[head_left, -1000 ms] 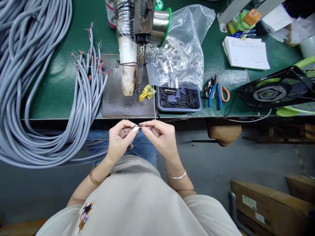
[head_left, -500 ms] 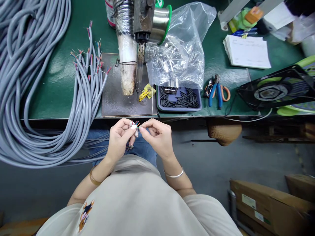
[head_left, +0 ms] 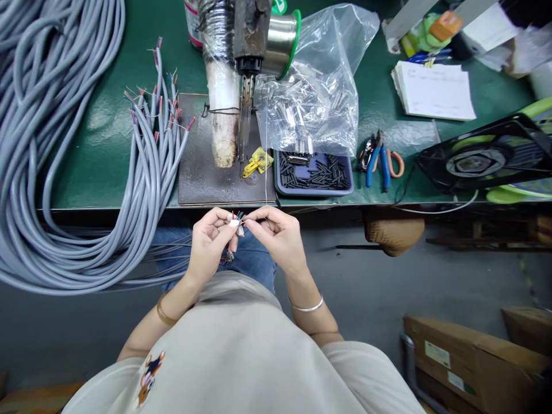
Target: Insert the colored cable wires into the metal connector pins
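Note:
My left hand (head_left: 212, 237) is closed on the end of a cable, and coloured wires (head_left: 238, 216) fan out above its fingertips. White coverings show on some of its fingertips. My right hand (head_left: 276, 234) pinches at the same wires, thumb against forefinger; it looks to hold one of the thin wires. Both hands are over my lap, just in front of the table edge. Below the left fingers a small metal connector end (head_left: 227, 257) partly shows. A thin strand of solder wire (head_left: 266, 172) hangs down from the solder spool (head_left: 282, 46) toward the right hand.
Grey cables (head_left: 142, 172) with stripped ends pile on the left. A soldering iron (head_left: 245, 115) points down over a brown board (head_left: 194, 178). Behind the hands are a tray (head_left: 317, 192) of black sleeves and a clear bag (head_left: 310, 103). Pliers (head_left: 377, 164) and a fan (head_left: 478, 158) lie right.
My right hand has shifted very slightly and its fingers are a little higher at the wires. The coloured wires stand slightly more spread. The left hand stays nearly in place.

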The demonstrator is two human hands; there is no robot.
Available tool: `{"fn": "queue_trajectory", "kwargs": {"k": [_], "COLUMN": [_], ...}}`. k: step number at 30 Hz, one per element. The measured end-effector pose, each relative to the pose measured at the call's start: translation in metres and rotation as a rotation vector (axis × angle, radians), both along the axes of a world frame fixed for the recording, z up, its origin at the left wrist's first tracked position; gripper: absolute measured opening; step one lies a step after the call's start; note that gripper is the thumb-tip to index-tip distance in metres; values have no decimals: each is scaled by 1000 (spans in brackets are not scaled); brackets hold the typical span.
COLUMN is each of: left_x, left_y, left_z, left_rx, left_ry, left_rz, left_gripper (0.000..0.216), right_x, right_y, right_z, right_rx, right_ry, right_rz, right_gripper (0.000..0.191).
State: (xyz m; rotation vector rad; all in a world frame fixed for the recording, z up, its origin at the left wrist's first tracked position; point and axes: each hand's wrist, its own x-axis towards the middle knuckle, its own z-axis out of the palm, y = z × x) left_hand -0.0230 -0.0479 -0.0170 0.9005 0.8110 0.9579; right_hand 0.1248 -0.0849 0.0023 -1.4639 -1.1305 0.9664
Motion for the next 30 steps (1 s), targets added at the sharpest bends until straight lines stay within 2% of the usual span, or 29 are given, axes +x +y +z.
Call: {"fn": "queue_trajectory", "kwargs": {"k": [5,15,21,24,26,28,30], "left_x": [1,5,5,4,2,0,-1], "left_y": [0,-2,-3,0,3,7,9], "left_z": [1,9,9,8,5,2,0], "left_rx": [37,96,97,30,-51,-111,-113], "left_ry": [38,138,151,127,75,23,5], "left_rz": [4,33,8,-66,-123,-122,-81], "left_gripper": [15,22,21,18,16,16,16], "right_x": [-2,3,4,2,0,-1,-1], "right_y": [0,1,1,-1,-4,-6,-8], "right_z": [2,0,1,3,3,2,2], "right_rx": [46,-49,-37,17,119,225,252], "right_ry": [-27,66,84,-20,-160,-288,-333], "right_rz": [-57,-44,-34,-40,-48,-20,2], "right_gripper": [13,17,15,13,11,10,12]}}
